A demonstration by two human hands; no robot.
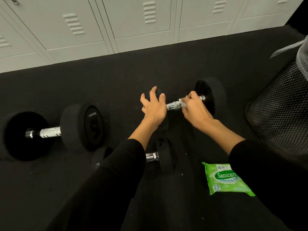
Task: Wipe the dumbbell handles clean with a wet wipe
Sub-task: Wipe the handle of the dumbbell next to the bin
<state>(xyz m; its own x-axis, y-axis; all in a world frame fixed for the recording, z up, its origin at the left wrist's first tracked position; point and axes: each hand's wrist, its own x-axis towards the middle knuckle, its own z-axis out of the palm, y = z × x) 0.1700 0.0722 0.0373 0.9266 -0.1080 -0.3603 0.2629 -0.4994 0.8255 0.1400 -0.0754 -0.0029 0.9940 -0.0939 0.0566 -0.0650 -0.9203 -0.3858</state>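
A black dumbbell (211, 94) with a chrome handle lies on the dark floor at centre right. My left hand (153, 107) grips its near black end, fingers curled over the top. My right hand (193, 107) pinches a white wet wipe (182, 103) wrapped round the chrome handle (173, 106). A larger dumbbell (80, 127) lies at the left with its chrome handle bare. A small dumbbell (165, 155) lies near me, partly hidden under my left sleeve.
A green pack of wet wipes (223, 180) lies on the floor at the lower right. A black mesh bin (280, 110) with a plastic liner stands at the right edge. Grey lockers (133, 22) line the far wall.
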